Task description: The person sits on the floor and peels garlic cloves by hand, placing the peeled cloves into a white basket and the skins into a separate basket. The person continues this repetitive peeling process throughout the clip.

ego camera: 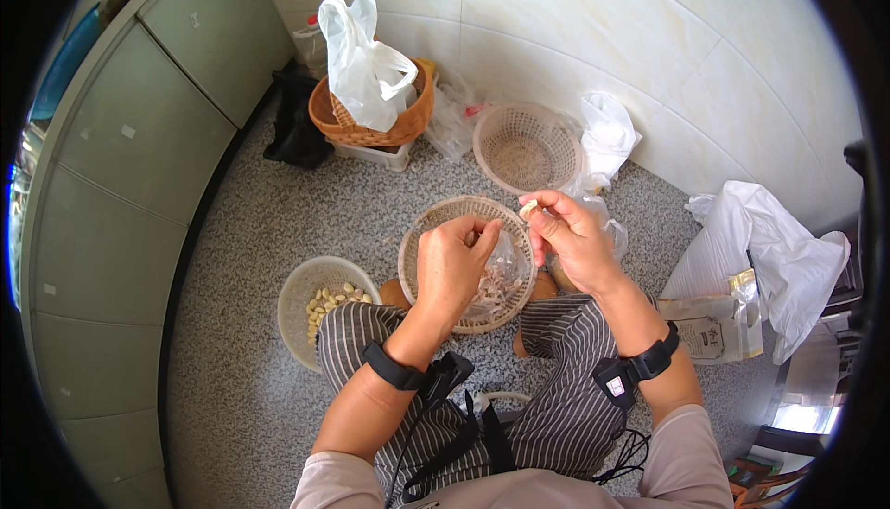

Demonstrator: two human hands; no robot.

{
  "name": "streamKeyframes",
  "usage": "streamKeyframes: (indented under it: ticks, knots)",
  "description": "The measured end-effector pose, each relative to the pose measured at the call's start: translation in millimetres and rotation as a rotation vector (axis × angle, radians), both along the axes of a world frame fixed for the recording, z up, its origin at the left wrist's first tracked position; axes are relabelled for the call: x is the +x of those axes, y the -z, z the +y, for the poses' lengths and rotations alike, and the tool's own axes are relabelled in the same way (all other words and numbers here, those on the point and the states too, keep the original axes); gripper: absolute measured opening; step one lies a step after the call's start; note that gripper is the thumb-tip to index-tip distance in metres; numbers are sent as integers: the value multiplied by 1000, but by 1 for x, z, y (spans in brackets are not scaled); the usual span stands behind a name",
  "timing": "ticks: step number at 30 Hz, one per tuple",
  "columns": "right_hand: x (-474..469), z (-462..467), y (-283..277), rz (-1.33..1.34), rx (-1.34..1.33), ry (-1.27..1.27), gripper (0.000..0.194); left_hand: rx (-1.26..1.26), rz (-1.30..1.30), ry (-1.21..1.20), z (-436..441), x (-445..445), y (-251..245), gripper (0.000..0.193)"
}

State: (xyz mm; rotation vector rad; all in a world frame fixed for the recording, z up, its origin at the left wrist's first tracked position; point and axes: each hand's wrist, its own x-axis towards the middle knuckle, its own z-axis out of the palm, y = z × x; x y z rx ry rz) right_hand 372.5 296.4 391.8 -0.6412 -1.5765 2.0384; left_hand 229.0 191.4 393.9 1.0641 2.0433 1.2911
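Between the fingertips of my right hand point(573, 241) is a pale garlic clove point(528, 210), held above the right rim of a plastic mesh basket point(434, 220). My left hand point(448, 265) hovers over the middle of that basket, thumb and forefinger pinched together; whether something thin sits between them is hidden. Papery garlic skins point(495, 292) and clear plastic film lie in the basket, which stands on the floor between my feet. Left of my knee, a white plastic colander point(293, 300) contains several peeled garlic cloves point(323, 307).
Against the wall stands a second mesh basket point(525, 151). A wicker basket point(327, 130) holding a white plastic bag point(365, 71) rests on a white tray point(389, 158). To the right are a large white bag point(730, 252) and a printed package point(716, 328). Green cabinets point(132, 189) line the left.
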Motion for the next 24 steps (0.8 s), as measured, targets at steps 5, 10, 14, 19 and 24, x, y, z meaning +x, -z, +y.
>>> streamKeyframes:
  ticks: [5, 10, 14, 19, 24]
  knots:
    - [-2, -3, 5, -103, 115, 15, 22, 127, -79, 8, 2, 2, 2, 13]
    - [-5, -7, 6, -137, 316, 29, 19, 384, 163, 56, 4, 6, 9, 10]
    - [-5, -7, 6, -144, 284, -15, 20, 360, 159, 72, 3, 6, 9, 10]
    - [-3, -6, 6, -108, 58, -59, 22, 312, -22, 69, 0, 7, 5, 11]
    - [-4, -6, 5, -106, 58, -59, 23, 336, 15, 43, -2, 7, 0, 13]
